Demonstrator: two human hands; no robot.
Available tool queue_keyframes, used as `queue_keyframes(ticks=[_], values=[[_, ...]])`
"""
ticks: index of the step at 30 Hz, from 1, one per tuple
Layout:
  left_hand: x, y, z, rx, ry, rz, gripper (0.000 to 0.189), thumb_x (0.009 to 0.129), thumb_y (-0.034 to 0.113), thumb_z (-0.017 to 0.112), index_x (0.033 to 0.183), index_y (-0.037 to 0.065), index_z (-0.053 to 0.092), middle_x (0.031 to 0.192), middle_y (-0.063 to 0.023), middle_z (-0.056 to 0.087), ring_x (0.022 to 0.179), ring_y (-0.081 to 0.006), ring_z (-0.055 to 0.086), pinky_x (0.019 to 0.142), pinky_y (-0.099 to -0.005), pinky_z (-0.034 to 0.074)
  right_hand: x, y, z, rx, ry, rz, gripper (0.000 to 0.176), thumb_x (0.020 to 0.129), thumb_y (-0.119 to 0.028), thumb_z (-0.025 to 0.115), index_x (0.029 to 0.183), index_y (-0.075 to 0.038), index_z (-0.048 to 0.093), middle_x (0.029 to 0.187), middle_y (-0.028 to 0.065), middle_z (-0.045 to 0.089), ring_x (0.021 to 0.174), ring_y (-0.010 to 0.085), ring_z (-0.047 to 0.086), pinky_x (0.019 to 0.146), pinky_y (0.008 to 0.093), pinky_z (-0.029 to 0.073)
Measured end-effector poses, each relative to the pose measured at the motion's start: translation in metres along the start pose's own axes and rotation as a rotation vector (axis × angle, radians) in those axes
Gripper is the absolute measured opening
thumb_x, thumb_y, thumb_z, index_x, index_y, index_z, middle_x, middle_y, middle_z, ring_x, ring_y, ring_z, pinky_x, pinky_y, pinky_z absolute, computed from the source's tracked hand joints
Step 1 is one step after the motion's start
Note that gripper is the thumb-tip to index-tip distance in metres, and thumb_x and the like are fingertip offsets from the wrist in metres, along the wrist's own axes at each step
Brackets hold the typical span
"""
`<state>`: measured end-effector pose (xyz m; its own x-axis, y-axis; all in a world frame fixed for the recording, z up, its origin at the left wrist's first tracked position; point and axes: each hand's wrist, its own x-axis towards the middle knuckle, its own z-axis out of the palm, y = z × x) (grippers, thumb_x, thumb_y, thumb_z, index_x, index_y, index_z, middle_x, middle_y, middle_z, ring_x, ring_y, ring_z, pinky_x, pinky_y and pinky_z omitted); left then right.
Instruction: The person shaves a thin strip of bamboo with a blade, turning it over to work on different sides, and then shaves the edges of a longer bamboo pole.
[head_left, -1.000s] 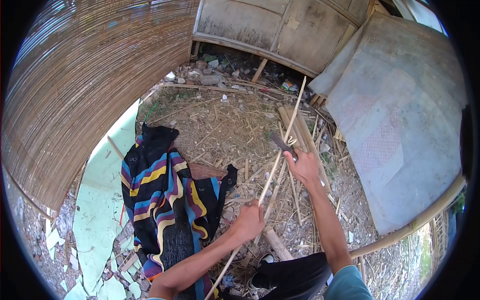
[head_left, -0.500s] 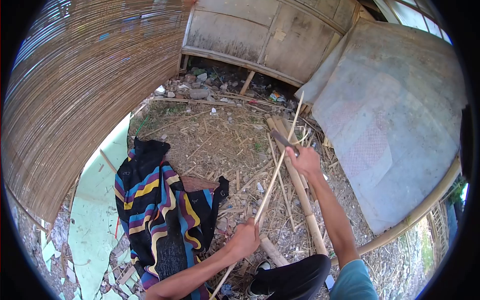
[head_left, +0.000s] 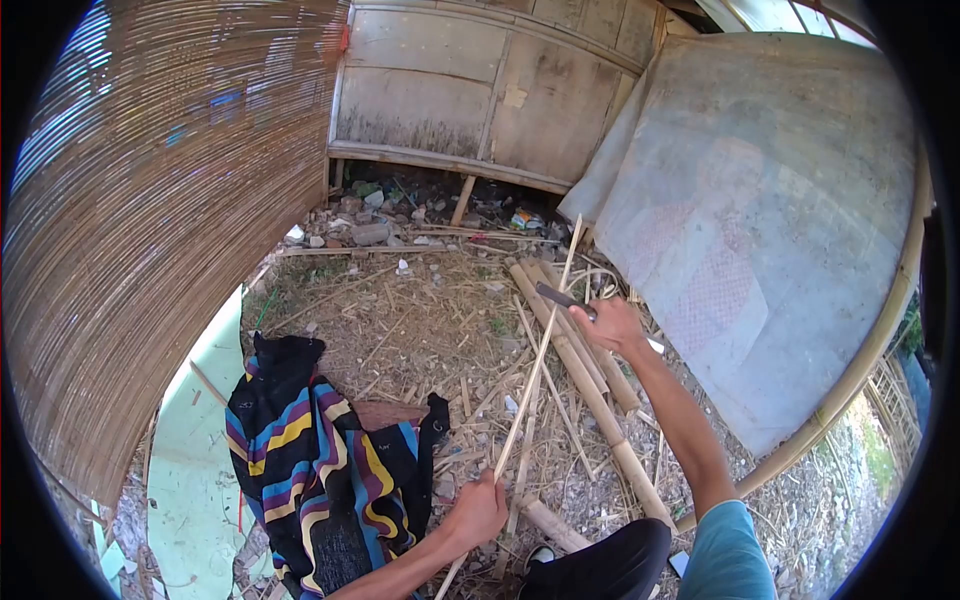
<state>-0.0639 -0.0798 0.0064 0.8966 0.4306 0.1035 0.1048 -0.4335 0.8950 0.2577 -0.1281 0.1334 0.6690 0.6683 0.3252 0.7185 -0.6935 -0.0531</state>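
A long pale bamboo strip slants up from the bottom of the view, past my knee. My left hand is closed around its lower part, in front of a striped cloth. Higher up, my right hand grips the handle of a knife, its dark blade pointing left across the strip near the far end. The handle is mostly hidden by my fingers. Beneath the knife, several bamboo poles lie on the ground.
A black garment with coloured stripes lies at left, beside a pale green sheet. A slatted bamboo screen stands left, a board wall behind, and a leaning grey sheet at right. Shavings and rubble litter the ground.
The view has shifted, so the surroundings sit lower and further left. The knife blade has turned slightly and still crosses the strip near its far end. Both hands keep their hold.
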Motion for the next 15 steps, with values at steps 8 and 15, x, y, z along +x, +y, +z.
queue_keyframes(ticks=[8,15], values=[[-0.005,0.005,-0.001,-0.018,-0.024,-0.007,0.028,0.093,0.016,0.045,0.087,-0.011,0.047,0.051,-0.0242,0.052,0.05,-0.0428,0.057,0.048,-0.0474,0.043,-0.088,-0.052,0.003,-0.037,-0.088,-0.628,0.064,0.086,-0.064,0.039,0.078,-0.006,0.066,0.048,0.012,0.053,0.047,0.03,0.058,0.048,0.041,0.051],[-0.021,-0.005,0.013,-0.007,-0.053,0.131,0.026,0.093,0.015,0.046,0.086,-0.01,0.048,0.05,-0.0234,0.051,0.049,-0.0428,0.056,0.047,-0.0476,0.042,0.052,0.045,-0.047,-0.152,0.206,0.261,0.076,0.088,-0.066,0.031,0.101,0.002,0.064,0.076,0.0218,0.063,0.071,0.0353,0.064,0.066,0.0436,0.053]])
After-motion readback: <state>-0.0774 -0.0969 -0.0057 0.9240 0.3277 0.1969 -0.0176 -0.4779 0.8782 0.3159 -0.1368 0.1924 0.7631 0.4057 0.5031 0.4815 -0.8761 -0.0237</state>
